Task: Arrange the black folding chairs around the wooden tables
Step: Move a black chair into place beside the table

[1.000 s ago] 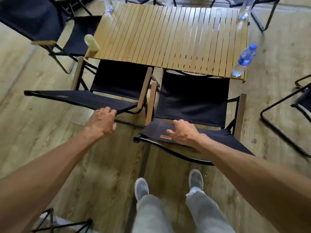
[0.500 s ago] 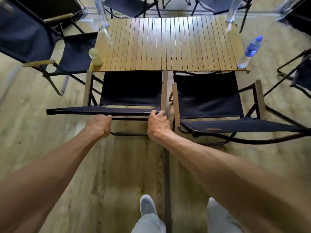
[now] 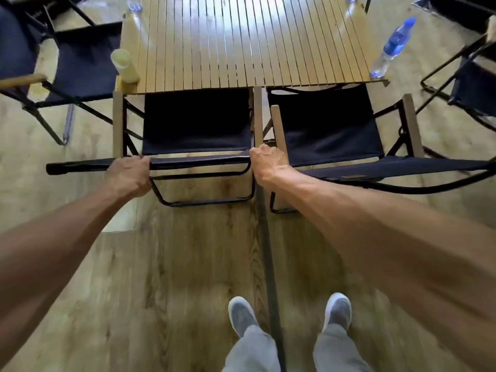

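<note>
Left chair (image 3: 197,124) — backrest gripped by left hand (image 3: 128,175) and right hand (image 3: 265,163) — armrest may be knocked against neighbouring chair (image 3: 330,130) if pushed crooked.

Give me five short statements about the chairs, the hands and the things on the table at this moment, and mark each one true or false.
1. Both hands grip the backrest top of the left chair. True: left hand, right hand.
2. The blue-capped bottle lies on its side. False: it stands upright near the corner of the wooden table.
3. The right chair stands beside the gripped one. True.
4. The pale cylinder stands on the floor. False: it stands at the table's near left corner.
5. The person is barefoot. False: grey shoes.
</note>
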Demonstrator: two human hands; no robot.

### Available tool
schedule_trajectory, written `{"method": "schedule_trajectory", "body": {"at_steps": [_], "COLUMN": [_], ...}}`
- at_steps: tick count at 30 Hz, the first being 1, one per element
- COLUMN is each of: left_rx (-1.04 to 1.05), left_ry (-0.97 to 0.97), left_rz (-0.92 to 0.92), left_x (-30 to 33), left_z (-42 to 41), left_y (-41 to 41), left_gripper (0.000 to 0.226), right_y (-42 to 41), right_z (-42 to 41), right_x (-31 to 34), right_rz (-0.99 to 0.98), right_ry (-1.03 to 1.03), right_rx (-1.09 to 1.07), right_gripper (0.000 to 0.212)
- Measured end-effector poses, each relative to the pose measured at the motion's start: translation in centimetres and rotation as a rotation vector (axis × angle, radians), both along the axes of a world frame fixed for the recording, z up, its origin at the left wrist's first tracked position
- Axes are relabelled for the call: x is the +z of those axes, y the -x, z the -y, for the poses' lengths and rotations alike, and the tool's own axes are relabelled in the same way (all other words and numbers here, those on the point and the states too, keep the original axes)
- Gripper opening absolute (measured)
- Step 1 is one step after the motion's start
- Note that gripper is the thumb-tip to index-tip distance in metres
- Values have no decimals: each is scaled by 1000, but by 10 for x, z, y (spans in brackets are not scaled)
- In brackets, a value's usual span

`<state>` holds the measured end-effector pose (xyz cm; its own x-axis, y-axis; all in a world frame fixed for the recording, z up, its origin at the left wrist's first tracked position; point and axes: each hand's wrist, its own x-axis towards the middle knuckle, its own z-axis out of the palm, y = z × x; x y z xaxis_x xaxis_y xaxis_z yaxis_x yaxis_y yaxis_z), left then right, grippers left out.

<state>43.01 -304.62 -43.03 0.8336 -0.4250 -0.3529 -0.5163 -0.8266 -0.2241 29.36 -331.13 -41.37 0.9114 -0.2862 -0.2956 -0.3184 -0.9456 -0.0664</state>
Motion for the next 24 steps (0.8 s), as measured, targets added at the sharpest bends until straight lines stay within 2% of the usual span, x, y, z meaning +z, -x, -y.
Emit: {"method": "schedule_trajectory", "body": {"at_steps": [3,8,16,20,24], "left_rx": [33,-59,-160,-145,-112], "left_ry": [-22,-104,-213,-228,-236], "left_rz": [-40,3,-25,-51,-61], "left_x": [-2,-1,12,12,8], "left_z": [7,13,9,1,-9], "left_y": [-2,2,38,66,88], "left_gripper": [36,20,20,22,25], "right_y": [-5,-1,36,66,86], "right_z": [0,1,-5,-13,-19], "right_x": [-3,-3,6,12,13], "right_rz": [-13,-43,-40,-80,-120], "right_ry": [26,41,-3,-38,-89], "right_rx": [9,47,60,58,60], "right_gripper": [29,28,21,16,20]}}
